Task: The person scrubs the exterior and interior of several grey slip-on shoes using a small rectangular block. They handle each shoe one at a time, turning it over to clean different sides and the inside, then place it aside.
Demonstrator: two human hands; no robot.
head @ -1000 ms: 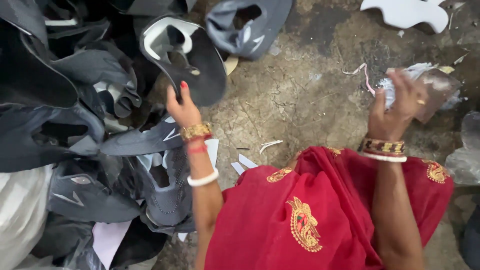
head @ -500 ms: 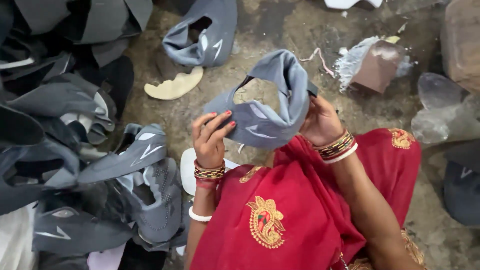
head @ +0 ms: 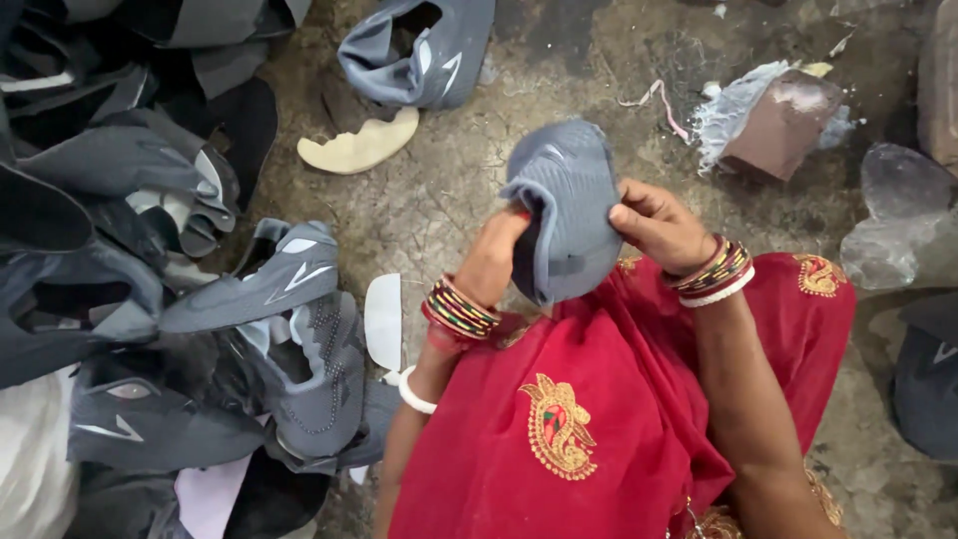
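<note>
Fingers of my left hand (head: 494, 262) and right hand (head: 659, 222) pinch opposite edges of a grey shoe upper (head: 567, 215), held above my red cloth (head: 619, 419). More grey uppers (head: 249, 329) lie heaped on the floor (head: 439, 200) to my left.

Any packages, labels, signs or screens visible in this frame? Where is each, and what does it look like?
None of those in view.
Nearest thing to packaging: crumpled clear plastic, on the floor at the right edge.
Both hands, left hand and right hand, hold a plain grey shoe upper; no tag shows on it.
</note>
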